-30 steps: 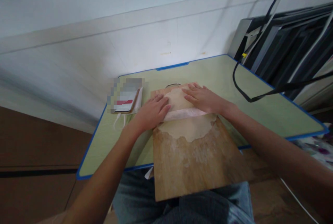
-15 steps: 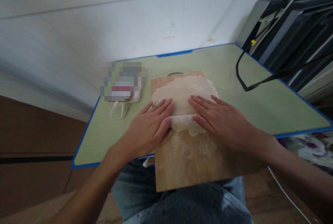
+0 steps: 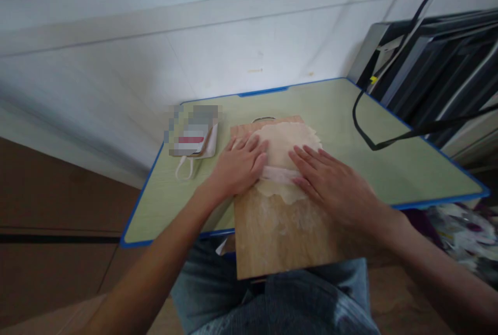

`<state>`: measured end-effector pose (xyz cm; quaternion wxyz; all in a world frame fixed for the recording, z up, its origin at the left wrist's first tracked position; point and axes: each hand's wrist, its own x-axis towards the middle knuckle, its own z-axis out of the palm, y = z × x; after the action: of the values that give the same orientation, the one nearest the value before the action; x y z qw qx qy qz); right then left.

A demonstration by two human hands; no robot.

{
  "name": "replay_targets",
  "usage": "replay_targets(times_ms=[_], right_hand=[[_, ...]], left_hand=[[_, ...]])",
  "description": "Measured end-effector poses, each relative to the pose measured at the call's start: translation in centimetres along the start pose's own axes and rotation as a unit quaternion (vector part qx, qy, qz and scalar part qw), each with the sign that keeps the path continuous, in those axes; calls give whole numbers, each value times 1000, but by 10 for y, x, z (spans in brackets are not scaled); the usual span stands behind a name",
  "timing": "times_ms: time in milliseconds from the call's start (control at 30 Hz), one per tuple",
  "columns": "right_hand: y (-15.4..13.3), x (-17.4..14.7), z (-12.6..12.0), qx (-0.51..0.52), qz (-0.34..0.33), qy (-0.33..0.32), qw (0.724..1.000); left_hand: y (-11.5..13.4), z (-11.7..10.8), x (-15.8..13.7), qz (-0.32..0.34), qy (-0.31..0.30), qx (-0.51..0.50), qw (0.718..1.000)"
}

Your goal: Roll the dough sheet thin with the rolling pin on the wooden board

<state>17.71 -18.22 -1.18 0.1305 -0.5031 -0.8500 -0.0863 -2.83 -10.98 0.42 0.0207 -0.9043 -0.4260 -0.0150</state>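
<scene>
A thin sheet of pale dough (image 3: 286,140) with a ragged edge lies on a wooden board (image 3: 280,241). Across its near part runs a whitish raised band (image 3: 280,173); whether it is a fold or covers something, I cannot tell. My left hand (image 3: 244,164) rests on the dough's left side, fingers stretched forward, thumb by the band's left end. On the right side lies my right hand (image 3: 327,171), its fingers also straight and its thumb at the band's right end. White flour marks show on the board's near half.
The board sits on a green table (image 3: 373,169) with a blue edge and juts over its near side. A pixelated package (image 3: 192,135) with a white loop lies at left. A black strap (image 3: 392,135) hangs over the right side. A white wall (image 3: 218,60) stands behind.
Both hands have slid slightly forward over the dough, the left one also to the right. The whitish band looks narrower, with more flat dough on its near side. The camera view has shifted a little.
</scene>
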Motion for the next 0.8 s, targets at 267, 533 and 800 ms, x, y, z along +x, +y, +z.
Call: replay_targets(times_ms=[267, 533, 800], right_hand=[[3, 1, 0, 19, 13, -27, 999], [-56, -29, -4, -60, 25, 38, 997], [-83, -45, -8, -45, 6, 79, 996]], left_hand=[[-6, -2, 46, -1, -44, 6, 999], [-4, -3, -24, 11, -14, -56, 998], [3, 2, -67, 1, 21, -73, 997]])
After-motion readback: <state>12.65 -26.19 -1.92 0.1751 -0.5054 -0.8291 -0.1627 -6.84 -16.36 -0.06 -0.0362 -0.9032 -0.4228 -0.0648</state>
